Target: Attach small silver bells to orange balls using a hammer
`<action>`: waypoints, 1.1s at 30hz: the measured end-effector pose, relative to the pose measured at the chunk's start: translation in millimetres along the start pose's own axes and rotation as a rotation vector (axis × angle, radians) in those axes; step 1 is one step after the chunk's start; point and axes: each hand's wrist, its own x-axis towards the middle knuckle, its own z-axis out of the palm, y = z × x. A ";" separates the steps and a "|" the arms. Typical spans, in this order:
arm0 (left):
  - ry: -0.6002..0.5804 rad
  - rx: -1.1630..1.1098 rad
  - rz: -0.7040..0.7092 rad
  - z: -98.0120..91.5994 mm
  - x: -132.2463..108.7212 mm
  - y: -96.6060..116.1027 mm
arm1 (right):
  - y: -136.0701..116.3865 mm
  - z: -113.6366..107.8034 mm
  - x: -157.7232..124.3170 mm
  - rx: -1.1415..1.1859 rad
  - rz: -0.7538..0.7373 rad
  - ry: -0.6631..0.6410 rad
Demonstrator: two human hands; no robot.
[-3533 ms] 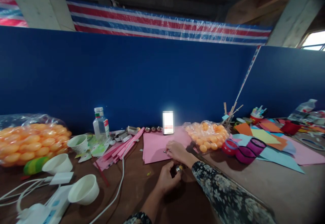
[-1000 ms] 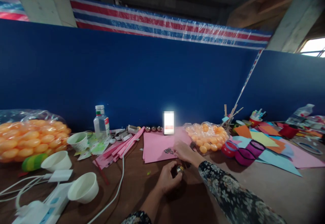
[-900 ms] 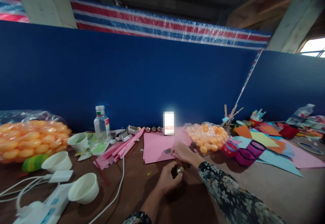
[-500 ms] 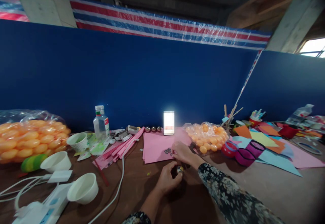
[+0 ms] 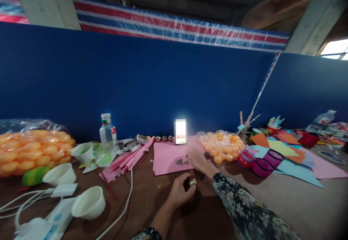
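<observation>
My left hand (image 5: 181,192) is closed around a shiny metallic ball (image 5: 193,182), gripping it between thumb and fingers just above the brown table. A pile of small dark metallic beads (image 5: 180,162) lies on the pink paper (image 5: 164,160). Right beside this pile is my right hand (image 5: 199,161), its fingertips drawn together at the paper; whatever they pinch is too small or hidden to make out. Behind the paper, several more shiny balls (image 5: 164,138) sit in a row against the blue partition.
A bright blurred-out screen (image 5: 181,131) stands behind the paper. To its right rests a bag of orange balls (image 5: 221,147). Purple rings (image 5: 262,167) and coloured paper (image 5: 299,173) lie farther right. Left are a white cable (image 5: 130,187), cups (image 5: 88,202) and a bottle (image 5: 108,135).
My right hand's fingers have shifted slightly up at the edge of the bead pile. My left hand stays in place with the ball, which shows a little more between the fingers.
</observation>
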 end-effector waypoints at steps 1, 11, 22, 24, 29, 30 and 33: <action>-0.003 -0.002 0.002 -0.2 -0.1 0.5 | 2.0 -1.6 -1.0 -0.007 0.007 -0.006; -0.004 -0.040 0.030 0.5 0.8 0.9 | -7.4 5.0 -3.3 -0.070 -0.006 -0.045; -0.008 -0.027 0.013 0.2 0.3 -1.2 | -4.8 3.2 -2.5 -0.058 0.002 -0.053; -0.003 -0.034 0.017 0.6 0.3 -1.9 | -5.6 4.3 -2.9 -0.054 0.006 -0.056; -0.005 -0.046 0.040 0.4 0.4 -1.1 | -7.9 7.1 -4.1 -0.046 0.019 -0.042; -0.005 -0.044 0.036 0.2 0.4 -0.8 | -8.3 7.6 -4.3 -0.045 0.020 -0.034; -0.001 -0.025 0.027 -0.1 0.4 -0.5 | -9.3 8.2 -4.2 -0.039 0.009 -0.014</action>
